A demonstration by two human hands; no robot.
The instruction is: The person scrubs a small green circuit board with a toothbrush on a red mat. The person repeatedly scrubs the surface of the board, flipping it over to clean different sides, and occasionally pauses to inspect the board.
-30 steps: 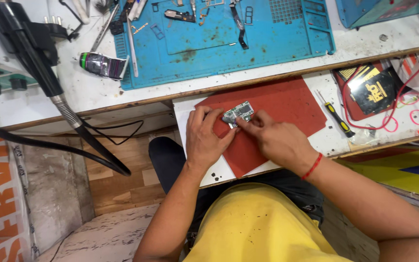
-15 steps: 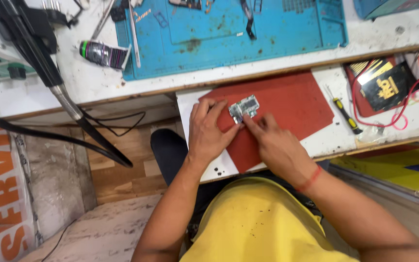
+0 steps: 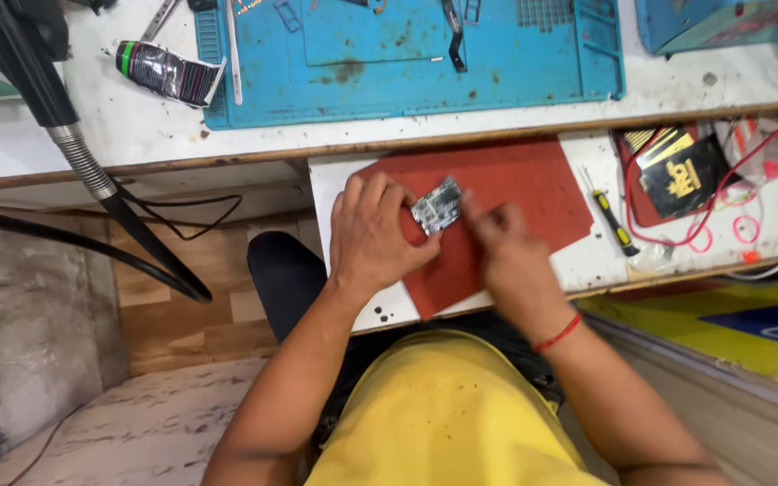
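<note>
Lifted since before, one circuit board (image 3: pixel 436 207) tilts, long axis up-right; left hand (image 3: pixel 369 236) pinches it, right hand (image 3: pixel 506 250) touches.

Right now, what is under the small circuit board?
The circuit board lies over the red mat, pinched by the left hand, the right hand at its edge. Fingers hide whether it lies flat or is lifted.

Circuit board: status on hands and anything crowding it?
Left hand grips circuit board at its left edge, over red mat. Right hand fingers at its right edge, blurred. Screwdriver lies apart to the right; nothing in the way.
</note>
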